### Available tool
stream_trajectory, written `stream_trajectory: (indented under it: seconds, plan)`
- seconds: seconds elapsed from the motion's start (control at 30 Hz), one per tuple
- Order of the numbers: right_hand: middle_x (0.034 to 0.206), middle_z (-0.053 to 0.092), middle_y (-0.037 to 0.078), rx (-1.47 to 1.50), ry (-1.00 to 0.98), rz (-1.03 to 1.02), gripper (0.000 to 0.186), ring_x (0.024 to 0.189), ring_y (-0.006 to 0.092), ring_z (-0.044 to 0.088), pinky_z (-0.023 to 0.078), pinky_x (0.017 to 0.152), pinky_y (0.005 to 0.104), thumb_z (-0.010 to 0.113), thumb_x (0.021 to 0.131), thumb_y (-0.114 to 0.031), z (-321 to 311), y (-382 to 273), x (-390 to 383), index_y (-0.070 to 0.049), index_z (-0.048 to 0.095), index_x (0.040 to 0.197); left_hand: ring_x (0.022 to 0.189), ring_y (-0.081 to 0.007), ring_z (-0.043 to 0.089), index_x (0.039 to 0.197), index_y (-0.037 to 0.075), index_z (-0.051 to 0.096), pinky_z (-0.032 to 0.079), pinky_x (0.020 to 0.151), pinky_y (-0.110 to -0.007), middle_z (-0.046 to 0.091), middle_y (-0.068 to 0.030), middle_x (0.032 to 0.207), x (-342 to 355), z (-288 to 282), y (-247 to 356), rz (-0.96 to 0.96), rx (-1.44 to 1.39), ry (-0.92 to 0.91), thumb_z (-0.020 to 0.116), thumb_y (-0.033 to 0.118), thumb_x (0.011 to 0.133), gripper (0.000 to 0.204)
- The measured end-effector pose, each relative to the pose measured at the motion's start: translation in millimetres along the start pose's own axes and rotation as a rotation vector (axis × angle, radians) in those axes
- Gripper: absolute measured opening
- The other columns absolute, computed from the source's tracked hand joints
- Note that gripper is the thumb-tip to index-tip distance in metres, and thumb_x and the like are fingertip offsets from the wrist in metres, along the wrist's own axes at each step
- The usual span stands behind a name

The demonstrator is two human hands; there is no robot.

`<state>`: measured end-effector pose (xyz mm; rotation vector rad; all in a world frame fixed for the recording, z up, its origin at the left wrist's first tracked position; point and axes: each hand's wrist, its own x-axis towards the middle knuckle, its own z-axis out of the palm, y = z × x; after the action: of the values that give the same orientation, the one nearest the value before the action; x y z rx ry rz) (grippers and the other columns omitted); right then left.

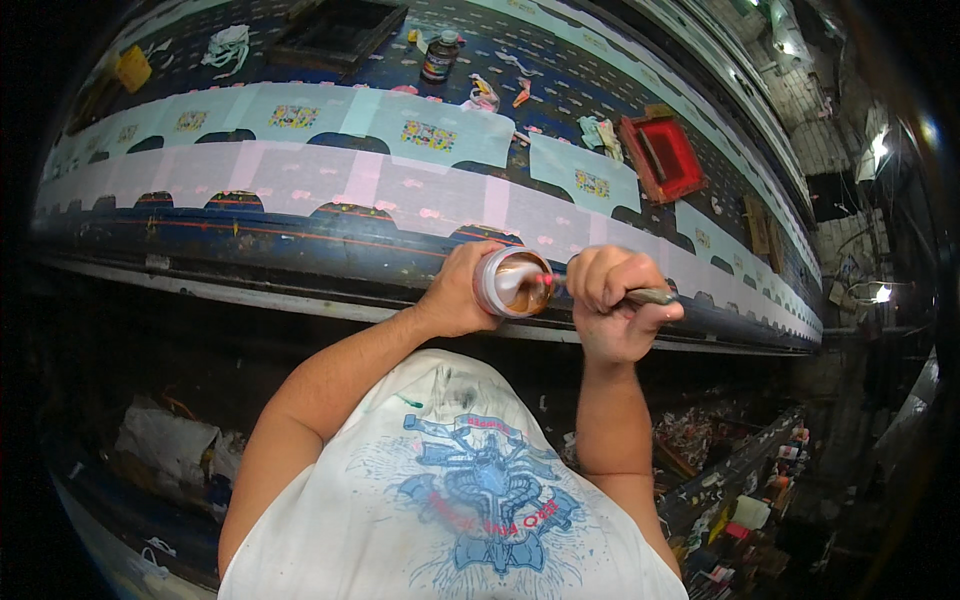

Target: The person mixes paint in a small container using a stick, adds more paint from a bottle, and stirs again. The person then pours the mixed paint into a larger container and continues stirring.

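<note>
My left hand (462,290) is wrapped round a clear round jar (487,284), its open mouth tilted toward me. Brown and whitish stuff coats the inside of the jar. In my closed right hand (615,295) is a slim tool with a greyish, flattened end (652,297) sticking out by the thumb. A pinkish-red part shows between the jar's mouth and my right fingers, partly blurred; whether it belongs to the same tool I cannot tell. Both hands are above the near edge of a long table (400,245).
Pink cloth pieces (400,190) and mint pieces with printed patches (470,135) lie in rows along the table. Beyond them stand a dark bottle (440,57), a red-filled frame (668,150), a dark frame (340,30) and crumpled rags (228,45). Clutter (770,500) lies low at right.
</note>
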<state>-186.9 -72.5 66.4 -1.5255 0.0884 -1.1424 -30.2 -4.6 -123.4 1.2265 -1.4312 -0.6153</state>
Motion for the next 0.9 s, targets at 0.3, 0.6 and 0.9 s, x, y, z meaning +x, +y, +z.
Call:
stream_trajectory:
  seconds: [0.3, 0.6, 0.9]
  plan:
    - [0.071, 0.043, 0.003, 0.001, -0.045, 0.027, 0.074, 0.059, 0.0163, 0.038, 0.034, 0.057, 0.0359, 0.044, 0.111, -0.074, -2.5, -4.8, 1.2, -0.005, 0.050, 0.084, 0.134, -0.0413, 0.058, 0.148, 0.010, 0.053, 0.047, 0.117, -0.050, 0.061, -0.0172, 0.140, -0.9, 0.2, -0.2, -0.034, -0.070, 0.011, 0.101, 0.013, 0.057, 0.103]
    - [0.073, 0.041, 0.001, 0.004, -0.029, 0.033, 0.072, 0.061, 0.0156, 0.036, 0.032, 0.056, 0.0345, 0.039, 0.111, -0.076, -1.2, -9.9, -0.2, -0.009, 0.045, 0.086, 0.136, -0.0411, 0.057, 0.148, 0.009, 0.052, 0.046, 0.117, -0.051, 0.061, -0.0172, 0.140, 0.0, -0.9, 1.4, -0.039, -0.038, 0.000, 0.100, 0.012, 0.056, 0.104]
    - [0.072, 0.041, 0.001, 0.038, 0.005, 0.072, 0.073, 0.060, 0.0152, 0.035, 0.031, 0.056, 0.0340, 0.042, 0.111, -0.076, -0.3, -26.0, 3.3, -0.008, 0.048, 0.086, 0.137, -0.0407, 0.058, 0.150, 0.009, 0.051, 0.046, 0.118, -0.050, 0.060, -0.0175, 0.143, -0.2, -1.3, 0.3, -0.014, -0.031, -0.004, 0.102, 0.015, 0.058, 0.105]
